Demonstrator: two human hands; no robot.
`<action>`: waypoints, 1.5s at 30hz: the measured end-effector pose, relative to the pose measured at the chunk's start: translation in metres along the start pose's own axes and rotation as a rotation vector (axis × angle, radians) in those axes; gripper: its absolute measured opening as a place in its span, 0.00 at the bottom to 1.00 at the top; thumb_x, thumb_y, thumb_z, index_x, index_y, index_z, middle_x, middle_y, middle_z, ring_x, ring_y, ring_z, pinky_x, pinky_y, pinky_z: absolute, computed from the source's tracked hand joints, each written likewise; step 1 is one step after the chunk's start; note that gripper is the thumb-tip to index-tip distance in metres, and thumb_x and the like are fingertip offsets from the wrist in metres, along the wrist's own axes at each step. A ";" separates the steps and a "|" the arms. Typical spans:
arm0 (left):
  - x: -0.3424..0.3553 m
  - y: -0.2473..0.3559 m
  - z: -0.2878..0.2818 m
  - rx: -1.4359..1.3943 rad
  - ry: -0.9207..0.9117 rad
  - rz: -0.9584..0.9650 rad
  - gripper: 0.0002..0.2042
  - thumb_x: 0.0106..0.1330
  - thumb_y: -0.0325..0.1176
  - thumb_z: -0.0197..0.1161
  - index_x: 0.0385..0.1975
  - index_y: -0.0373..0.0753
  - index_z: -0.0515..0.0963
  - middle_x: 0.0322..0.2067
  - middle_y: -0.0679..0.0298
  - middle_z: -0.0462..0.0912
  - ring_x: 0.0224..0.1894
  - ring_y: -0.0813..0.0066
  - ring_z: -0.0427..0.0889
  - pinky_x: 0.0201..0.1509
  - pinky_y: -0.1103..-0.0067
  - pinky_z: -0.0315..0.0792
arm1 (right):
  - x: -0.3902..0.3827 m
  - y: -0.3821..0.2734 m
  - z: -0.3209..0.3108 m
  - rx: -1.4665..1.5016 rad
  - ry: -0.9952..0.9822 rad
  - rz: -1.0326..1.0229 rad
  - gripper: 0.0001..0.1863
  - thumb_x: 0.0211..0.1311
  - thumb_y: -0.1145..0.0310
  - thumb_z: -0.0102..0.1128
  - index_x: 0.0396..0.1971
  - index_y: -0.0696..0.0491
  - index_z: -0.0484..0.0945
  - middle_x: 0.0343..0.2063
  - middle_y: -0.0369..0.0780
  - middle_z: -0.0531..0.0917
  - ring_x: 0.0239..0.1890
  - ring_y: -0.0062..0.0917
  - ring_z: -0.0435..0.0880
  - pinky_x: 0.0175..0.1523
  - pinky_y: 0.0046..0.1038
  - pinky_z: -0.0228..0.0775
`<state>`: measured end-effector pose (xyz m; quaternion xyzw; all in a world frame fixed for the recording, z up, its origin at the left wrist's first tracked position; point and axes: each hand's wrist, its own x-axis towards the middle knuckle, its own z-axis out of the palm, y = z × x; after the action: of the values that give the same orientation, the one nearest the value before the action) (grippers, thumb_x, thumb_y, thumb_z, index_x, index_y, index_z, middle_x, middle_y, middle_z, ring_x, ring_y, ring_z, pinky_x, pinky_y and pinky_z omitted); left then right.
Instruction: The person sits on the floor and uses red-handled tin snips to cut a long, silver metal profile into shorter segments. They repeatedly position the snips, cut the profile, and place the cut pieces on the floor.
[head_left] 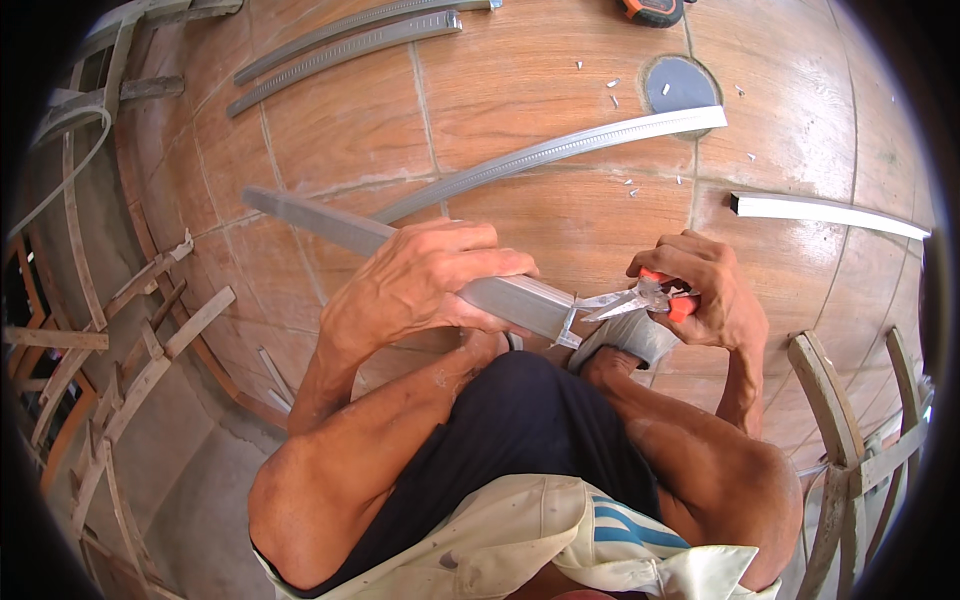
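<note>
My left hand point(425, 270) is wrapped round a grey metal channel point(525, 305), which slants from the upper left down toward my knees. Thin cut flaps stick out at the channel's near right end. In my right hand point(705, 285) is a pair of tin snips point(650, 295) with red-orange handles. Its blades point left and their tips meet the channel's cut end; how far the blades are apart is hard to make out. Just beyond my hands, another perforated metal channel point(560, 145) lies on the tiles.
Two more metal channels point(350, 60) lie at the far left, and a white one point(830, 213) at the right. Small metal scraps point(632, 190) are scattered near a round grey disc point(680, 85). An orange-and-black tool point(655, 10) sits at the far edge. Wooden frames point(130, 390) stand left and right.
</note>
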<state>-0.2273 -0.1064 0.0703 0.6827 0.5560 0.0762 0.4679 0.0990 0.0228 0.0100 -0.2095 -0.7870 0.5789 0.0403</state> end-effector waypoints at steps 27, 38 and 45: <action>0.013 0.001 0.014 -0.219 0.037 0.080 0.24 0.58 0.50 0.82 0.47 0.41 0.87 0.33 0.62 0.85 0.36 0.61 0.86 0.39 0.68 0.79 | 0.004 0.033 0.022 0.367 -0.061 0.053 0.09 0.55 0.69 0.74 0.33 0.56 0.85 0.23 0.40 0.82 0.21 0.33 0.77 0.29 0.34 0.68; 0.019 0.012 0.005 -0.378 0.033 -0.217 0.32 0.67 0.51 0.77 0.67 0.45 0.77 0.38 0.55 0.90 0.37 0.58 0.90 0.44 0.67 0.82 | 0.004 0.000 0.027 0.284 0.141 0.327 0.15 0.69 0.65 0.69 0.49 0.58 0.84 0.32 0.44 0.82 0.35 0.32 0.79 0.43 0.36 0.71; 0.026 0.011 0.024 -0.786 -0.048 -0.302 0.36 0.72 0.40 0.74 0.75 0.32 0.66 0.50 0.54 0.90 0.44 0.67 0.91 0.42 0.75 0.85 | 0.002 -0.010 0.049 0.368 0.219 0.416 0.15 0.71 0.68 0.66 0.53 0.58 0.84 0.34 0.46 0.85 0.37 0.34 0.83 0.47 0.36 0.75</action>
<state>-0.1953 -0.0981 0.0539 0.3647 0.5674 0.1970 0.7116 0.0794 -0.0226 0.0026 -0.4165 -0.6002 0.6815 0.0425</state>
